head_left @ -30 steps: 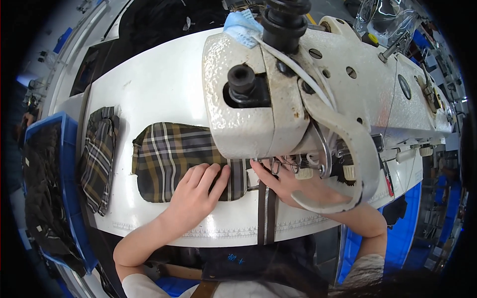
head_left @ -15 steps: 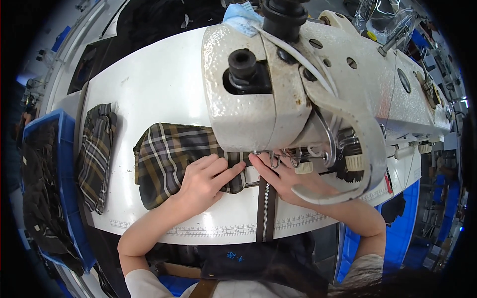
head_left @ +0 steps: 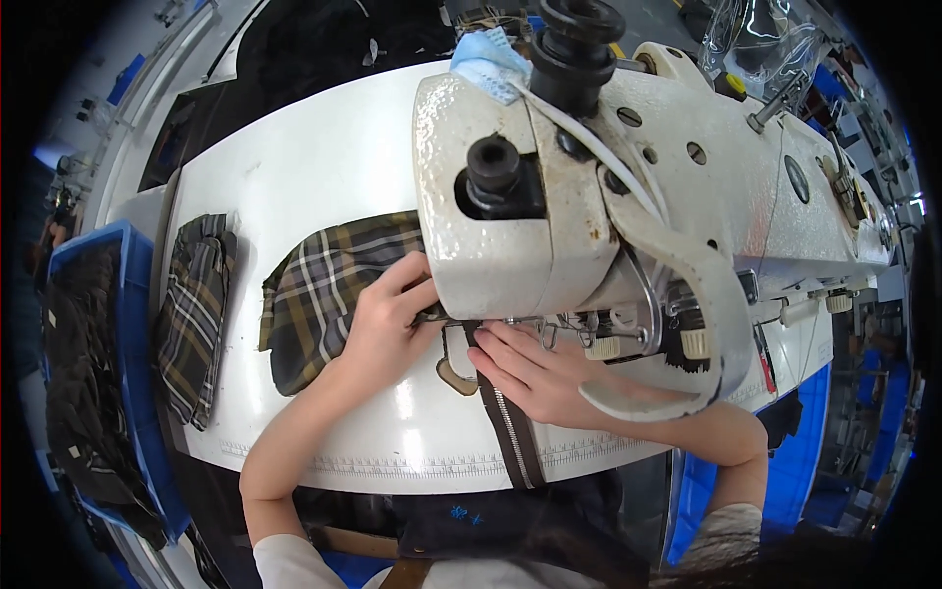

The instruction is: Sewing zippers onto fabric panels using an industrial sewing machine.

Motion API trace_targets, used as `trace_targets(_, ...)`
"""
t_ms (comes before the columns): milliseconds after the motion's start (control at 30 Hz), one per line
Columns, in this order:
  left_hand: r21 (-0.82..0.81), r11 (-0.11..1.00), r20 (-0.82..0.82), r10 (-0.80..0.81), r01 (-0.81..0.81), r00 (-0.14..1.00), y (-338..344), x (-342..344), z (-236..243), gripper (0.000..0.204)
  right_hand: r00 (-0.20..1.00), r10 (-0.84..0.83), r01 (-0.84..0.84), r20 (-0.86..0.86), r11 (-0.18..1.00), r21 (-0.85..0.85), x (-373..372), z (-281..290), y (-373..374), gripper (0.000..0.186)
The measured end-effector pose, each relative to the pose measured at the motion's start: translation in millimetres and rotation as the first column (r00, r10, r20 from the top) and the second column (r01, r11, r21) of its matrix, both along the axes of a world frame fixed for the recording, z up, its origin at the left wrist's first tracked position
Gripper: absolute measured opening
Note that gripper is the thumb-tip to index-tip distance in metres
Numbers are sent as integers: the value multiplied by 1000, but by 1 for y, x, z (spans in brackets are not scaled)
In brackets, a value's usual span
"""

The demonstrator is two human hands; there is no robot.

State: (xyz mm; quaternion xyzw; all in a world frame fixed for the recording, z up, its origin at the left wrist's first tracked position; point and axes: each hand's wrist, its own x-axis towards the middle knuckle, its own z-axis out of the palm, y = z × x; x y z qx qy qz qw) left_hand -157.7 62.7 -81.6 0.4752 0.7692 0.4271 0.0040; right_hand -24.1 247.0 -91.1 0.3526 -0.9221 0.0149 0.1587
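A plaid fabric piece point(head_left: 319, 285) in green, black and white lies left of a white sewing machine point(head_left: 481, 260), its right edge running under the head. My left hand point(head_left: 388, 319), fingers curled, pinches that edge close to the machine. A dark zipper point(head_left: 512, 432) with metal teeth runs from the needle area to the table's front edge, slanting slightly. My right hand point(head_left: 530, 368) lies with fingers stretched out, the tips touching the zipper's upper end. The machine head partly hides the needle area and the spot where fabric and zipper meet.
A folded plaid piece point(head_left: 196, 324) lies at the left of the white table point(head_left: 294, 177). Beyond it, a blue crate point(head_left: 137, 373) holds dark fabric. A pale curved guard point(head_left: 721, 334) arches over my right wrist. A blue bin point(head_left: 805, 432) stands at the right.
My left hand has lifted from lying flat and now pinches the fabric's edge, which has shifted up and away. The zipper's upper end has moved left, with my right hand following.
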Motion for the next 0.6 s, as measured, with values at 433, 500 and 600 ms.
trace_targets(433,-206,978,-195,-3,-38,981,-2,6,-6,35,999,-44,44,-17,999,13,-2,-10,-4,41)
trace_targets(500,-223,972,-370,-10,-79,929,4,6,-7,33,1000,-22,22,-5,1000,-5,-2,-8,-2,40)
trace_targets(600,-272,961,-519,-98,-56,849,2,4,-13,30,999,-52,52,-14,999,14,-2,-3,-6,41)
